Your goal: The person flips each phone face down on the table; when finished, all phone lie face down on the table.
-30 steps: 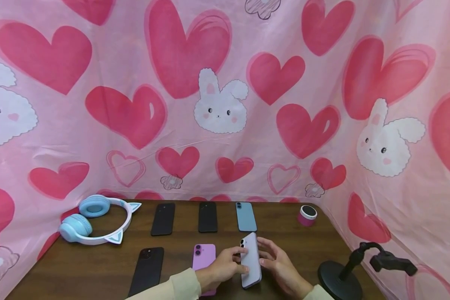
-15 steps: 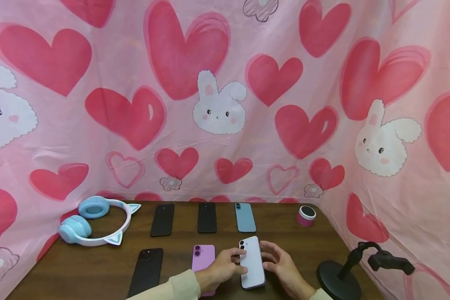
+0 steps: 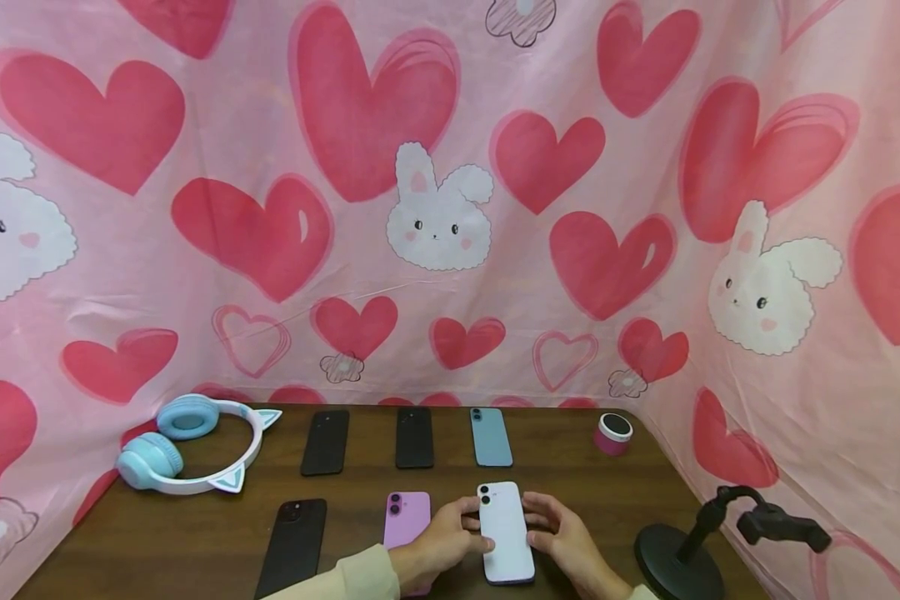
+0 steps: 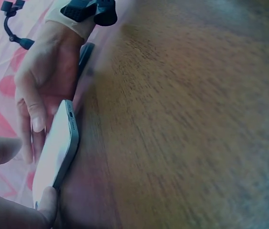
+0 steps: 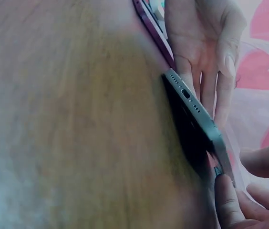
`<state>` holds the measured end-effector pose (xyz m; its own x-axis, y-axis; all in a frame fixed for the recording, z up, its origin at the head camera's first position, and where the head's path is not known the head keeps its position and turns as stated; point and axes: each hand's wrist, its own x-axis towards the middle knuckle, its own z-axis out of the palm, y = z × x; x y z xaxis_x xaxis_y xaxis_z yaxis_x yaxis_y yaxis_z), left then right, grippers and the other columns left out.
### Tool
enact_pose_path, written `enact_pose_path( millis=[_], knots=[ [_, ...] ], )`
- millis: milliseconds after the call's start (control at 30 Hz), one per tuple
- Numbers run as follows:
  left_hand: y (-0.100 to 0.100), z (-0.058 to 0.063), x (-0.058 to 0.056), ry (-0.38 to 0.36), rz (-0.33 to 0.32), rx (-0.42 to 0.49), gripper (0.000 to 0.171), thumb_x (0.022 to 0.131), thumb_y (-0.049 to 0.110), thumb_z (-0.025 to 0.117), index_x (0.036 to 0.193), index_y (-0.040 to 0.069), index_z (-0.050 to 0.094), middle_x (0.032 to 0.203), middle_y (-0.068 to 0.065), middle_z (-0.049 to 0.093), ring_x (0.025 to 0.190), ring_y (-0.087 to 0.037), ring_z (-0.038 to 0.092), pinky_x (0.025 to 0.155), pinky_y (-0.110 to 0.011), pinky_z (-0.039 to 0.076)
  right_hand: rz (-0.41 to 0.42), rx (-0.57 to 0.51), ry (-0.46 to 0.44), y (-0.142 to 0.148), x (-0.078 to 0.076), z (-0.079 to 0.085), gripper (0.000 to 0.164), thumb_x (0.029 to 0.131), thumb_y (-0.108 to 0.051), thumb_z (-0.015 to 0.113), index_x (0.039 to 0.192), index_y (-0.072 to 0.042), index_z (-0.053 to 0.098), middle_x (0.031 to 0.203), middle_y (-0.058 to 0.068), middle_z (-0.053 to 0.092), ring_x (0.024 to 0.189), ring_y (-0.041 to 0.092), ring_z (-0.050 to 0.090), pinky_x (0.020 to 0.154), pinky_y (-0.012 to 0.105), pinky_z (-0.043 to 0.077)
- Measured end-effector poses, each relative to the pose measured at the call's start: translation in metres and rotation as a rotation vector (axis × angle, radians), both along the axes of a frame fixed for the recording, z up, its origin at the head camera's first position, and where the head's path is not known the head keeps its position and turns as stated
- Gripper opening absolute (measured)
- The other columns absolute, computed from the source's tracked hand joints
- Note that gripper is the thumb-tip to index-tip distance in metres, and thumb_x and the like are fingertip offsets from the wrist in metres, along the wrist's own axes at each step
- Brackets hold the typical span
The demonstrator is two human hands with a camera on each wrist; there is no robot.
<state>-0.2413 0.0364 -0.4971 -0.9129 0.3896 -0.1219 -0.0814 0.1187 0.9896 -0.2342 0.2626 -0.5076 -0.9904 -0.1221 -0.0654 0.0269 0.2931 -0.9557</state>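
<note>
A white smartphone [image 3: 506,533] lies between both hands, back up, its cameras at the far end. My left hand [image 3: 444,540] holds its left side, thumb over the back and fingers along the edge. In the left wrist view, one left fingertip [image 4: 49,198] presses the phone's edge. My right hand [image 3: 570,546] is at the opposite side, loosely bent, fingertips right at the edge. The right wrist view shows the phone's port end [image 5: 191,98] close over the wood, its dark underside facing the table. A pink smartphone [image 3: 407,518] sits beside my left hand, partly covered by it.
On the wooden table [image 3: 570,450], a blue phone [image 3: 491,437] and two black phones [image 3: 415,437] line the back. Another black phone [image 3: 294,546] lies front left. Cat-ear headphones [image 3: 247,454] stand left, a pink-white round object [image 3: 613,434] back right, a black stand [image 3: 678,558] right.
The white phone has turned from tilted to nearly flat and come slightly nearer me. My right fingertips follow along its right edge; the other objects stay in place.
</note>
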Motion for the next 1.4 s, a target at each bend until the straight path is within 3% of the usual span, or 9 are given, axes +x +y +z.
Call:
enact_pose_path(
  millis=[267,500,600,800,1133,1400],
  knots=[
    [0.001,0.001,0.002,-0.014,0.004,-0.014,0.072,0.078,-0.002,0.075,0.142,-0.014,0.045,0.119,-0.018,0.064,0.11,-0.028,0.06,0.095,-0.047,0.052,-0.02,0.084,0.027,-0.005,0.004,0.001,0.059,0.083,0.0,0.073,0.138,0.008,0.052,0.137,0.028,0.06,0.117,0.03,0.064,0.088,0.033,0.059],
    [0.002,-0.001,0.004,-0.004,0.01,-0.035,0.073,0.078,-0.003,0.075,0.142,-0.016,0.043,0.118,-0.019,0.065,0.11,-0.029,0.061,0.099,-0.051,0.051,-0.011,0.282,0.083,-0.012,0.01,0.006,0.057,0.08,-0.003,0.074,0.134,0.004,0.057,0.127,0.02,0.067,0.11,0.027,0.065,0.073,0.02,0.055],
    [0.003,-0.002,0.005,0.005,0.012,-0.044,0.072,0.078,-0.004,0.075,0.142,-0.017,0.043,0.118,-0.018,0.065,0.11,-0.029,0.061,0.098,-0.051,0.052,-0.003,0.339,0.07,-0.015,0.012,0.008,0.057,0.08,-0.005,0.074,0.134,0.003,0.057,0.121,0.017,0.069,0.105,0.023,0.064,0.07,0.02,0.053],
    [0.003,-0.002,0.006,0.008,0.017,-0.041,0.073,0.077,-0.005,0.074,0.142,-0.018,0.043,0.117,-0.018,0.065,0.109,-0.028,0.062,0.096,-0.049,0.054,-0.011,0.334,0.019,-0.018,0.013,0.011,0.057,0.081,-0.006,0.073,0.135,0.003,0.056,0.118,0.017,0.069,0.096,0.019,0.064,0.071,0.028,0.056],
    [0.004,-0.002,0.008,-0.001,0.021,-0.044,0.073,0.077,-0.006,0.074,0.142,-0.018,0.042,0.116,-0.018,0.066,0.108,-0.029,0.063,0.098,-0.052,0.053,-0.024,0.348,0.014,-0.018,0.012,0.011,0.055,0.083,-0.01,0.075,0.134,0.002,0.057,0.117,0.016,0.07,0.096,0.02,0.066,0.074,0.033,0.058],
    [0.004,-0.002,0.008,0.003,0.025,-0.06,0.073,0.078,-0.005,0.074,0.142,-0.017,0.042,0.119,-0.018,0.065,0.11,-0.031,0.063,0.099,-0.054,0.052,-0.023,0.338,0.058,-0.016,0.014,0.012,0.053,0.084,-0.01,0.075,0.132,0.002,0.058,0.117,0.016,0.071,0.098,0.021,0.067,0.072,0.027,0.056]
  ],
)
